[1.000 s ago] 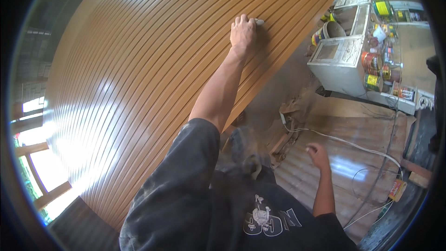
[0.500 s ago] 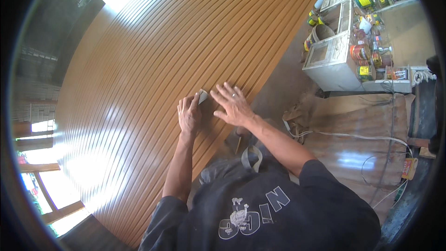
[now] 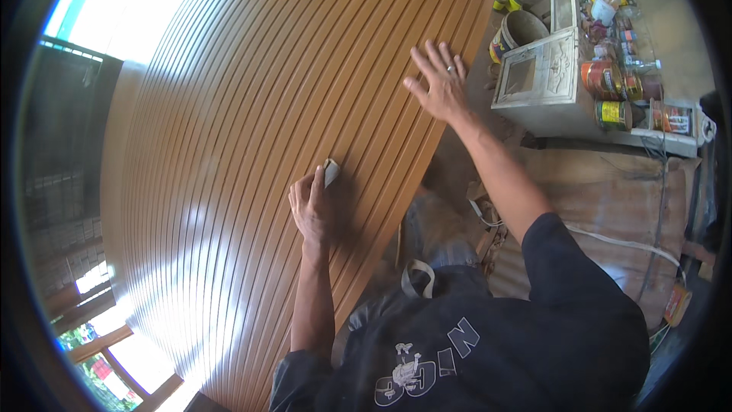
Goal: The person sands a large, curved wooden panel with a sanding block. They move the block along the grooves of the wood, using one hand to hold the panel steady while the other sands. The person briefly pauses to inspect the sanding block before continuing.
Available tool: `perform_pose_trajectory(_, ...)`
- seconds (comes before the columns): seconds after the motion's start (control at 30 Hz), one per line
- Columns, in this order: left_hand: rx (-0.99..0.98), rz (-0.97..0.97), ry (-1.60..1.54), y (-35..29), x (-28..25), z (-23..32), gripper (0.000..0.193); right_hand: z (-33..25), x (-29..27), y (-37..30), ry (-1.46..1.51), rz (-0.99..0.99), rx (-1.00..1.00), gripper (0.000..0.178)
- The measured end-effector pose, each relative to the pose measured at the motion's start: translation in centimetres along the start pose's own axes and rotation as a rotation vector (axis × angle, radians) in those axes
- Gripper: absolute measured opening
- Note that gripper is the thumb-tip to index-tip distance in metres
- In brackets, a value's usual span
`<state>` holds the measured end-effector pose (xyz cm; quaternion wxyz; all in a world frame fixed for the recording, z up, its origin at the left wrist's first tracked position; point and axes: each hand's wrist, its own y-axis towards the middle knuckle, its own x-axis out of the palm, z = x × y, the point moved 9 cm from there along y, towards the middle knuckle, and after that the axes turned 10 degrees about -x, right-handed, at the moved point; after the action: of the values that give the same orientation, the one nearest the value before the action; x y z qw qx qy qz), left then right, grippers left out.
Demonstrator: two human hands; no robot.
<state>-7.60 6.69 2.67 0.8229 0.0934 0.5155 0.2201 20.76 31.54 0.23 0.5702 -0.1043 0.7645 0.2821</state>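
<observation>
A large brown panel [image 3: 252, 107] with long parallel grooves stretches out in front of me. Pinched in my left hand [image 3: 311, 206] is a small folded piece of sandpaper [image 3: 331, 174], pale grey on the side that shows, held against the grooved surface. My right hand [image 3: 444, 85] lies farther off, near the panel's right edge. Its fingers are spread, a ring is on one of them, and it holds nothing.
Right of the panel stands a worn white cabinet [image 3: 538, 76] with paint tins [image 3: 601, 78], bottles and a bucket [image 3: 524, 29] on and beside it. A brown sheet [image 3: 568, 179] covers a surface closer in, crossed by a white cable [image 3: 625, 243]. Bright openings are at left.
My right hand has slid away from the left, farther out and rightward along the panel. My left hand still grips the sandpaper at nearly the same spot. The view has shifted slightly.
</observation>
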Motion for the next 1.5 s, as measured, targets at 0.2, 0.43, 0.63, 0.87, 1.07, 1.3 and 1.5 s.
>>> perform_pose_trajectory(0.2,-0.016,-0.033,-0.008,12.9,11.2,8.6,0.044,18.2,0.8,10.3,-0.111,0.073,0.072,0.082)
perform_pose_trajectory(0.43,-0.032,-0.118,0.009,29.5,25.1,18.9,0.046,33.2,-0.3,20.7,-0.161,0.113,0.193,0.085)
perform_pose_trajectory(0.63,0.008,-0.081,0.004,39.4,33.3,25.6,0.043,35.2,0.2,21.3,-0.130,0.061,0.217,0.086)
perform_pose_trajectory(0.87,-0.029,-0.116,0.145,32.8,28.2,21.6,0.059,34.9,0.1,21.3,-0.124,0.030,0.218,0.084)
perform_pose_trajectory(1.07,-0.138,-0.095,0.166,16.1,12.3,12.4,0.045,35.3,0.7,21.5,-0.144,0.032,0.209,0.084)
perform_pose_trajectory(1.3,-0.087,-0.016,0.138,15.8,13.6,11.3,0.045,35.1,0.4,21.5,-0.135,0.058,0.204,0.083)
perform_pose_trajectory(1.5,-0.054,-0.054,0.099,30.3,26.0,20.0,0.043,34.4,-0.7,21.2,-0.038,0.120,0.231,0.081)
